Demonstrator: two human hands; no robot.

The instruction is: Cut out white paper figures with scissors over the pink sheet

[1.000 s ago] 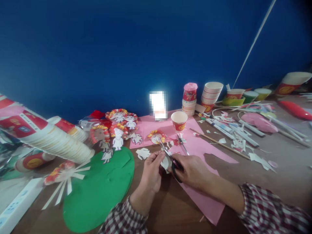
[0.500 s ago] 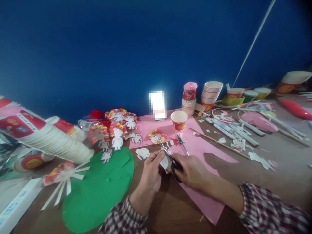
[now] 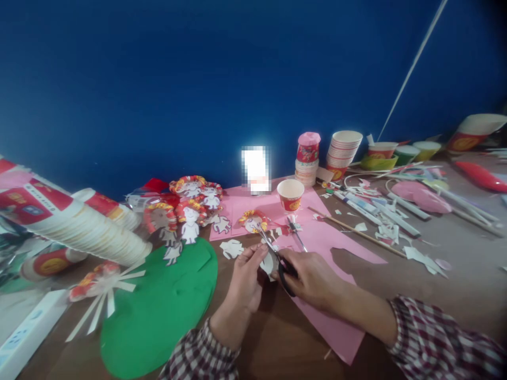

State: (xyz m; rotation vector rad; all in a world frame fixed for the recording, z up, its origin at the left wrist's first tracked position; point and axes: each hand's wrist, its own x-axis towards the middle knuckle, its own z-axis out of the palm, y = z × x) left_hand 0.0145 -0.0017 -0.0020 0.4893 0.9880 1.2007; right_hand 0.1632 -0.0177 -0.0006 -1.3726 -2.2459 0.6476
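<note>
My right hand (image 3: 311,274) grips black-handled scissors (image 3: 285,274), whose blades point up and left toward the fingertips of my other hand. My left hand (image 3: 246,274) is closed in a pinch on a white paper piece (image 3: 268,264), most of it hidden by the fingers. Just beyond the blades lies a red-and-yellow paper ring (image 3: 253,217). A white paper cutout (image 3: 232,249) rests to the left of it. Behind my right hand, a craft knife (image 3: 297,235) lies on pink paper (image 3: 325,237).
A paper cup (image 3: 291,195) stands on the pink sheet. At left are a green paper shape (image 3: 158,316), a leaning cup stack (image 3: 91,227) and paper figures (image 3: 190,224). Markers (image 3: 358,208), a wooden stick (image 3: 364,235) and scraps lie at right. A blue wall (image 3: 198,79) closes the back.
</note>
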